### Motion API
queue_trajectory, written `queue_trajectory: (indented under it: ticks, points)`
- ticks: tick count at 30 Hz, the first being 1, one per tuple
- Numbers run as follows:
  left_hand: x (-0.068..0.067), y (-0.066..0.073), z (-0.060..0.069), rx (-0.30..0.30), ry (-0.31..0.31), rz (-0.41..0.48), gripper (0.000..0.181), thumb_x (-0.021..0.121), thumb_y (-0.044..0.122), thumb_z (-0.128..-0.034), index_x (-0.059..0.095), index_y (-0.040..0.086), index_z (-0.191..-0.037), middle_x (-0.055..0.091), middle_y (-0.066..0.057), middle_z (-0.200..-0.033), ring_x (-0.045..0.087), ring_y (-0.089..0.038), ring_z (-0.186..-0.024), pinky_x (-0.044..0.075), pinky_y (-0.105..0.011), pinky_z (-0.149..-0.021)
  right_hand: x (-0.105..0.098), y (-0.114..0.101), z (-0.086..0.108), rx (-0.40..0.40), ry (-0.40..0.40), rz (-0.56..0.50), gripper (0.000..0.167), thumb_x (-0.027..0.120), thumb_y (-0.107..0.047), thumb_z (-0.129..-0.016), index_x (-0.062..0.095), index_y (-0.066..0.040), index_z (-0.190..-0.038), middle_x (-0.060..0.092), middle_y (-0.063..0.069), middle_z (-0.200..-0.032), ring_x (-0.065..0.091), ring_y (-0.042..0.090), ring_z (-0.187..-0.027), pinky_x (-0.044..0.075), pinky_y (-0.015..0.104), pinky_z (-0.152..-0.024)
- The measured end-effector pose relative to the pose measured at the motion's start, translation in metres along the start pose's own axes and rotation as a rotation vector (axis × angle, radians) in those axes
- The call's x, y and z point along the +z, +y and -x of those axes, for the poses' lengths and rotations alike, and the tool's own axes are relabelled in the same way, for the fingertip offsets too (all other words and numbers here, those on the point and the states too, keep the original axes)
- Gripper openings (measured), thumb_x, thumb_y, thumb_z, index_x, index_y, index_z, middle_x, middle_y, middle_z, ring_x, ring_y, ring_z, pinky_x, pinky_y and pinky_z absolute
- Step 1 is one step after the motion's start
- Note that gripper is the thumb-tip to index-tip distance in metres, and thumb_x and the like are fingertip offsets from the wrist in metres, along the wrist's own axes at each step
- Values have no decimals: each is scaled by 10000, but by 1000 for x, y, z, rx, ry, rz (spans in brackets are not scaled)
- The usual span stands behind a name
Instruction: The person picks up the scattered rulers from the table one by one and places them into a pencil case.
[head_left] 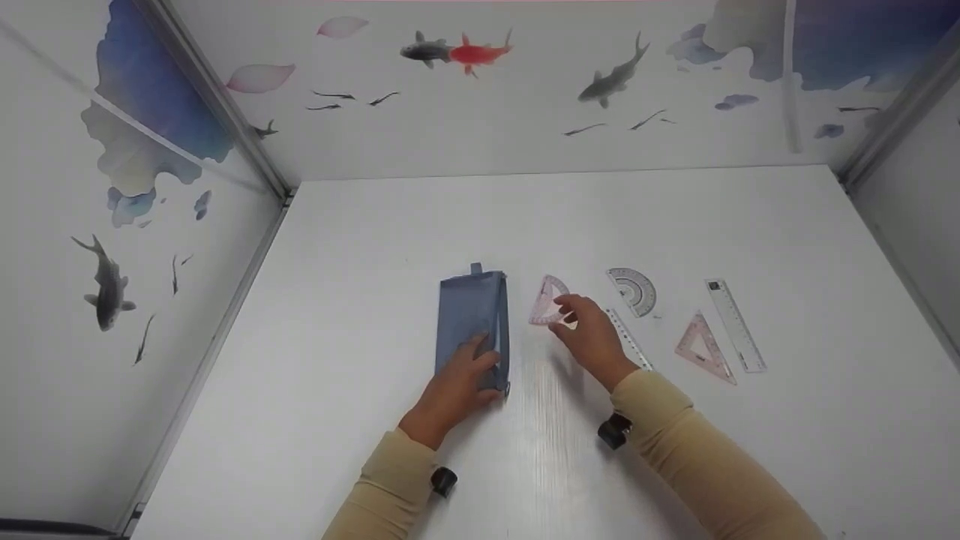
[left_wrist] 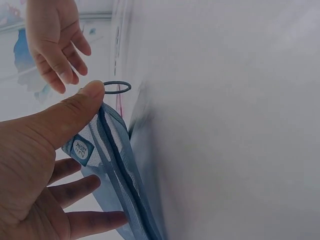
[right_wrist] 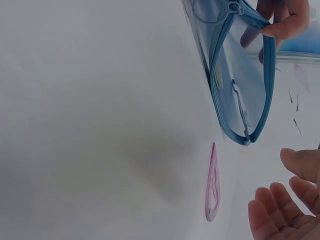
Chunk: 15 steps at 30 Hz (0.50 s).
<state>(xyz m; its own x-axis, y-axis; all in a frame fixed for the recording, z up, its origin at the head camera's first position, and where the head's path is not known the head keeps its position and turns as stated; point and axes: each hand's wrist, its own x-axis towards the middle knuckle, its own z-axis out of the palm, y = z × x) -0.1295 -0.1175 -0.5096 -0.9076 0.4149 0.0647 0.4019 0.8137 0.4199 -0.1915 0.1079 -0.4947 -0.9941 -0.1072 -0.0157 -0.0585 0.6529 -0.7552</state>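
A blue zippered mesh pouch (head_left: 463,311) lies upright in the head view, left of the right hand. My left hand (head_left: 454,390) holds its near end; in the left wrist view the thumb lies on the corner by the zipper ring and the fingers spread along the far side. The right wrist view shows the pouch's zipper (right_wrist: 270,75) undone, its mouth gaping. Over the edge of a pink protractor (head_left: 538,313) hovers my right hand (head_left: 596,337), thumb and fingers apart. In the right wrist view, that hand (right_wrist: 285,210) is clear of the protractor.
Right of the hands lie a clear protractor (head_left: 646,292), a pink set square (head_left: 718,361) and a clear ruler (head_left: 739,330). Another ruler (head_left: 626,337) is partly hidden by the right hand. White panels with painted fish (head_left: 480,54) enclose the table.
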Motion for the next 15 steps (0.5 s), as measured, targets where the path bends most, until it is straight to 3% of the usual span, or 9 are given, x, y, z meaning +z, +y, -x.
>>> queue_trajectory:
  ticks: [9,15]
  points:
    - [1,-1,-1,-14,-10,9,529,804,246,-773,555,156,-1231,396,-194,-1466,442,-371,-1311,444,-442,-1009,-8,6,6,-143,50,225,431,680,-189,-909,562,-34,-1294,568,192,-1284,526,348,-1218,425,474,-1014]
    - [2,0,-2,-29,-19,10,532,805,243,-771,559,157,-1234,390,-181,-1474,434,-362,-1321,441,-433,-1014,-12,9,10,-228,85,356,458,682,-230,-910,552,-48,-1310,561,191,-1292,536,354,-1200,467,479,-961]
